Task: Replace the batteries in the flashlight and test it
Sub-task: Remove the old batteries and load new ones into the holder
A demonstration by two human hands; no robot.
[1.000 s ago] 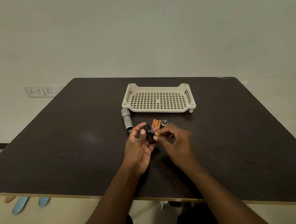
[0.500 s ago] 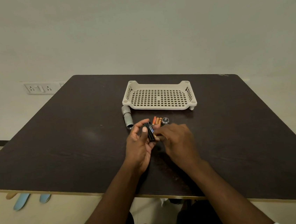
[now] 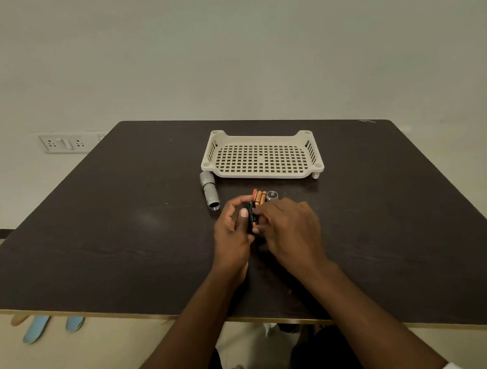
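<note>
My left hand (image 3: 232, 236) grips a black battery holder (image 3: 250, 213) upright between thumb and fingers. My right hand (image 3: 291, 231) is closed against the holder's right side, fingertips pressing on it; whatever lies under those fingers is hidden. Just beyond the hands, several orange batteries (image 3: 259, 197) lie side by side on the dark table (image 3: 120, 221). A round silver end cap (image 3: 272, 195) rests to their right. The silver flashlight body (image 3: 209, 194) lies to the left, open end facing me.
A cream perforated plastic tray (image 3: 263, 156) stands behind the batteries. A wall socket plate (image 3: 63, 142) is at the far left behind the table. Blue slippers (image 3: 38, 327) lie on the floor under the table's near-left edge.
An orange battery held at my right fingertips a second ago is now out of sight as my right hand has closed over the holder. Both hands stayed at the same spot.
</note>
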